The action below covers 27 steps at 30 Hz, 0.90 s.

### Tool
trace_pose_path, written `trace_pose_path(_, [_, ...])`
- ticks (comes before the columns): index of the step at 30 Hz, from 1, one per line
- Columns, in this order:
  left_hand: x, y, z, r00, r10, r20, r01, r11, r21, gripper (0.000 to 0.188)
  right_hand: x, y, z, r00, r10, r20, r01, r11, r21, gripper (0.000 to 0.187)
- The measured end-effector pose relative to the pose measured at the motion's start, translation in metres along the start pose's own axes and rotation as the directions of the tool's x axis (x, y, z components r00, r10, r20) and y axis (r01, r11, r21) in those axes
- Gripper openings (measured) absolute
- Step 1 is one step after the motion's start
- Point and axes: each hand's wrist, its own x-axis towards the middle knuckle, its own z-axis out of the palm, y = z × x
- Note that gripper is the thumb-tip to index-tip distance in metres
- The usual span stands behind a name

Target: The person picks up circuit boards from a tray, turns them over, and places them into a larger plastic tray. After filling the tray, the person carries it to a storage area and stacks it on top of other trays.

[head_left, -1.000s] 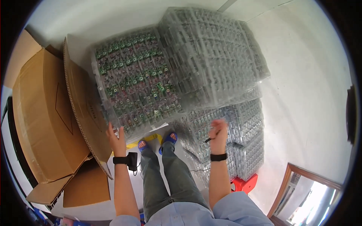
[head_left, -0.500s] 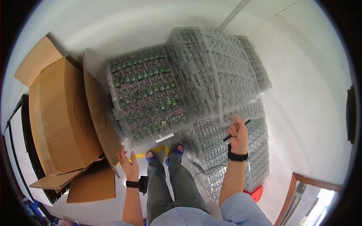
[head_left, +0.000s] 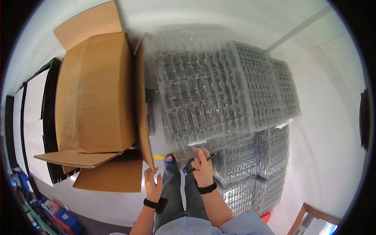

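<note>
My right hand (head_left: 201, 168) is closed, pinching the near edge of a clear plastic tray (head_left: 199, 102) with moulded pockets. A black marker pen (head_left: 210, 157) is also held among its fingers. The tray, blurred by motion, covers the left part of the stacks. My left hand (head_left: 153, 187) has its thumb and fingers apart and holds nothing. Its fingertips are by the lower corner of the flap of a cardboard box (head_left: 96, 98); whether they touch it, I cannot tell.
Stacks of clear trays (head_left: 260, 88) stand to the right, with lower stacks (head_left: 239, 164) nearer me. At the far left are black-framed white panels (head_left: 35, 113). Yellow floor tape (head_left: 159, 156) runs by my feet. A blue bin (head_left: 67, 220) sits at lower left, a wood-framed opening (head_left: 299, 223) at lower right.
My right hand has carried the clear tray leftward, over where the tray of green circuit boards was visible. The whole view has swung left, and my left hand is now closer to the box flap.
</note>
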Motion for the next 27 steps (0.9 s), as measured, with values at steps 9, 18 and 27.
trace_pose_path(9, [-0.039,-0.025,-0.031,0.996,-0.080,0.025,0.082,0.991,-0.108,0.023,0.069,0.046,-0.006,0.976,-0.002,-0.218,-0.055,0.965,-0.255,0.022])
trace_pose_path(18, [-0.056,-0.042,-0.047,0.991,-0.047,-0.128,0.050,0.999,0.015,0.019,0.067,0.034,-0.002,0.953,-0.092,-0.289,-0.118,0.764,-0.635,0.050])
trace_pose_path(27, [-0.087,-0.013,-0.036,0.940,-0.267,-0.210,0.246,0.962,-0.118,0.019,0.084,0.031,-0.021,0.977,0.097,-0.189,-0.194,0.774,-0.603,0.053])
